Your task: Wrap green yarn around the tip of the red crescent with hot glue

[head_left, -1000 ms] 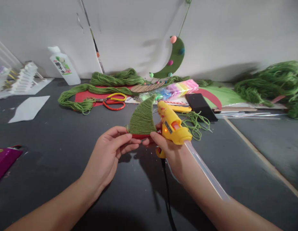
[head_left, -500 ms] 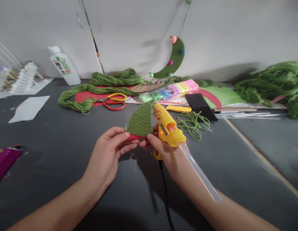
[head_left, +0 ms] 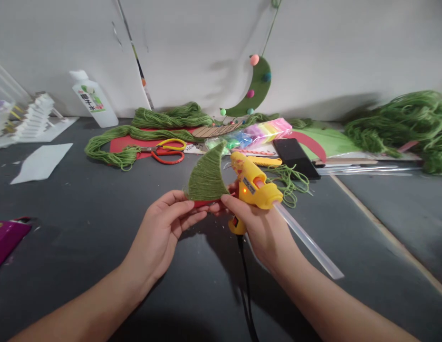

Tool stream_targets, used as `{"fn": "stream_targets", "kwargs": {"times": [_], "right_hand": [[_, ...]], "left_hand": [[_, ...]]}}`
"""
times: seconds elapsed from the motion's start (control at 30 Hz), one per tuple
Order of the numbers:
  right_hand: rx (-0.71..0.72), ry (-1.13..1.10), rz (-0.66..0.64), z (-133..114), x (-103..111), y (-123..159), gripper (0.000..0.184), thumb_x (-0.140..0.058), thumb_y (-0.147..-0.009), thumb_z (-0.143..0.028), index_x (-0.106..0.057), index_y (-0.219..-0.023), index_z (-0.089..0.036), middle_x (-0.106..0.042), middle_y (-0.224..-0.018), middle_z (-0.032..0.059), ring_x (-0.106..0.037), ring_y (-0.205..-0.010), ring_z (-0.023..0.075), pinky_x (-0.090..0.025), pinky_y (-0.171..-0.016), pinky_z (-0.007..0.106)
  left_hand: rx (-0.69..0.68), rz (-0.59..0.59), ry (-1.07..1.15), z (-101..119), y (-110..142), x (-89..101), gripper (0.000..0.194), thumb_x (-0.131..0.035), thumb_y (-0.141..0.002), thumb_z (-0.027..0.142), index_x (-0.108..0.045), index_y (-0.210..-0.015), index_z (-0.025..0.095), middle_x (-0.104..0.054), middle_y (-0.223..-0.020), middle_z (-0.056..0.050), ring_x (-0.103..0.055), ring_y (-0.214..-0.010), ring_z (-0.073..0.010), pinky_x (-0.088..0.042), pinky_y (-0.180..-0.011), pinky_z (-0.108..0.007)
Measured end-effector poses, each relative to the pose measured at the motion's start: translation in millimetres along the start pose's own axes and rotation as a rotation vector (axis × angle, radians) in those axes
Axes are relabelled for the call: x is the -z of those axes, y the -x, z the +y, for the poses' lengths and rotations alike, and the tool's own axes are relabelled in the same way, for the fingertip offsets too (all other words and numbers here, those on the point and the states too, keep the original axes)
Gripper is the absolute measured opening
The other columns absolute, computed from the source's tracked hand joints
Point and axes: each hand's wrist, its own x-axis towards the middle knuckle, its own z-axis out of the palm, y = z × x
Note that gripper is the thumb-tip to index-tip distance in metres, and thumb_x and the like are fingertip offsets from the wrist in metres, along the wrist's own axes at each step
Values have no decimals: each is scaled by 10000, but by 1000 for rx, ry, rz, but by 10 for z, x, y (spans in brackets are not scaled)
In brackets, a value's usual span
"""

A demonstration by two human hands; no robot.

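A smooth, pale grey-white wall of upright panels (head_left: 196,42) closes off the back of the table, split left of centre by a narrow, slanting dark gap (head_left: 136,54) with flecks of orange and green in it. Near that, I notice a thin scuff mark (head_left: 117,35). The broad, matte dark-grey tabletop (head_left: 100,199) is dotted with pale specks, and a straight beige seam (head_left: 388,232) cuts diagonally across its right side. The light is soft and dull, leaving blurred shadows on the wall.

The label (head_left: 93,99) on the white plastic bottle (head_left: 104,118) reads "椰子水"; the sticker (head_left: 248,185) on the yellow hot-glue gun (head_left: 247,168) is illegible.
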Motion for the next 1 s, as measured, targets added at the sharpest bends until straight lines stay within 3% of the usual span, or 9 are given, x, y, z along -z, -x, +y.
{"fn": "stream_targets", "kwargs": {"times": [0.17,1.0], "right_hand": [[-121,-147,-8,-95,2,33,145,-609,-677,-127,-520,-754,-212,-632,-648,-18,-663,-627,173,-523,-601,277],[-215,-231,12,-74,-44,68,174,-609,-710,-171,-478,-809,-228,-621,-659,-21,-646,-578,160,-536,-605,297]], "left_hand": [[-19,45,7,0,-4,18,56,-624,-750,111,-580,-767,141,-718,-778,-45,-688,-749,-157,-559,-740,-274],[-90,140,-35,-27,-18,9,98,-662,-722,144,-574,-760,166,-686,-629,6,-685,-615,-132,-560,-610,-210]]}}
